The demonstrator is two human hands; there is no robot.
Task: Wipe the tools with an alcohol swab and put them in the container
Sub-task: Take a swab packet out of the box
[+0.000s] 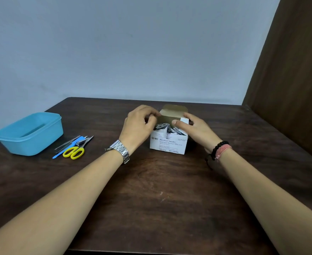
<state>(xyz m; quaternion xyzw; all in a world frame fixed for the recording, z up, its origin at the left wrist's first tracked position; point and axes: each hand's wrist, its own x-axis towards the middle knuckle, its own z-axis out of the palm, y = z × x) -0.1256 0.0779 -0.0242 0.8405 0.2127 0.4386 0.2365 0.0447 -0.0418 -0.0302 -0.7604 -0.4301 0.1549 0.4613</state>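
Note:
A white alcohol swab box (168, 144) stands open at the table's middle, its brown lid flap tipped back. Grey swab packets (162, 126) show inside. My left hand (138, 124) curls its fingers over the box's top left edge. My right hand (195, 129) holds the right side, thumb on the white side flap. The tools lie in a heap at the left: yellow-handled scissors (73, 152), metal tweezers (67, 143), a blue nail clipper (79, 140) and a thin blue stick (58, 155). A light blue container (30, 142) sits just left of them, with no lid on it.
The dark wooden table (160, 190) meets a pale wall at the back. A brown wooden panel (289, 80) rises along the right side. I wear a metal watch (119, 149) on the left wrist and bead bracelets (219, 150) on the right.

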